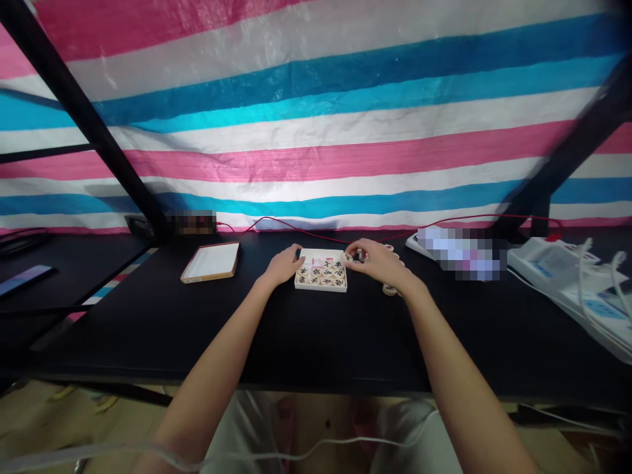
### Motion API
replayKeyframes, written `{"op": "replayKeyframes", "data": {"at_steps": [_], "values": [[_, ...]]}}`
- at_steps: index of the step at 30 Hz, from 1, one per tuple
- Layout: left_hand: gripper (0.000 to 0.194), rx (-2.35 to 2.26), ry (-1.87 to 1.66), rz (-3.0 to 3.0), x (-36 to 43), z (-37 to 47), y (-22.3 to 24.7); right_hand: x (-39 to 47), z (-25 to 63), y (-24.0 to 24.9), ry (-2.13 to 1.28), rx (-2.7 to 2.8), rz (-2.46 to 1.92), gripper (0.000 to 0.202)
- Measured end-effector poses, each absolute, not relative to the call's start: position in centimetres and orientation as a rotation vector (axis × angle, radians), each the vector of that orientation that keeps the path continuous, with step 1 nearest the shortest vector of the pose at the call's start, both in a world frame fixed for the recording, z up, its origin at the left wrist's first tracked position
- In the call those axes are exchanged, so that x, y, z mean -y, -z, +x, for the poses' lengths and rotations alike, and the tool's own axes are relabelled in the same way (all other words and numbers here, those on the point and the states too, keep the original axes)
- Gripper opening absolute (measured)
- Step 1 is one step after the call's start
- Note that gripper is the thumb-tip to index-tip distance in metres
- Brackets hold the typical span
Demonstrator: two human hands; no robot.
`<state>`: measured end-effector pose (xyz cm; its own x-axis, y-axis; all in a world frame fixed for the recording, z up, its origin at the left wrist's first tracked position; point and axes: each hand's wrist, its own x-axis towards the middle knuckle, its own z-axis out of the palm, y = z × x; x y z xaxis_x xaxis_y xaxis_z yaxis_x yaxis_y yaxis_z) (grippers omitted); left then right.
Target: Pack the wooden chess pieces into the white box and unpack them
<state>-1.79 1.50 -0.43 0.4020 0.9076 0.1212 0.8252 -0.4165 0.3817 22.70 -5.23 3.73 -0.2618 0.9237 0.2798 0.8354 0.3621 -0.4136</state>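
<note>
A small white box (320, 288) sits mid-table with Chinese chess pieces (326, 272) laid in rows inside, black characters up. Its back part shows bare white with pink print. My left hand (283, 266) grips the box's left side, thumb at the rim and fingers towards the back corner. Over the right rim, my right hand (376, 261) pinches a Chinese chess piece (348, 257) between thumb and fingers. More loose pieces (390, 289) lie on the table beside and behind my right hand, partly hidden by it.
A shallow box lid (211, 261) lies to the left on the black table (340, 349). A red cable (291, 222) runs along the back. White power strips (567, 263) with cords stand at the right. A striped sheet (316, 145) hangs behind, between dark metal posts (99, 141).
</note>
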Motion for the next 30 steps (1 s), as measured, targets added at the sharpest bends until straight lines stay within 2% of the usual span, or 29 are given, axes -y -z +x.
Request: {"op": "replayKeyframes", "data": {"at_steps": [3, 6, 11, 30], "values": [[0.036, -1.529, -0.454, 2.394, -1.5, -1.8, 0.5, 4.4, 19.5, -3.0, -0.234, 2.131, -1.427, 0.026], [0.036, -1.531, -0.462, 2.392, -1.5, -1.7, 0.5, 3.4, 16.6, -1.6, -0.056, 2.205, -1.480, 0.023], [0.035, -1.528, -0.472, 2.395, -1.2, -1.7, 0.4, 2.9, 15.8, 0.0, 0.105, 2.211, -1.574, 0.024], [0.037, -1.539, -0.460, 2.389, -1.2, -1.7, 0.2, 4.1, 17.7, -1.6, 0.056, 2.207, -1.557, 0.025]]}}
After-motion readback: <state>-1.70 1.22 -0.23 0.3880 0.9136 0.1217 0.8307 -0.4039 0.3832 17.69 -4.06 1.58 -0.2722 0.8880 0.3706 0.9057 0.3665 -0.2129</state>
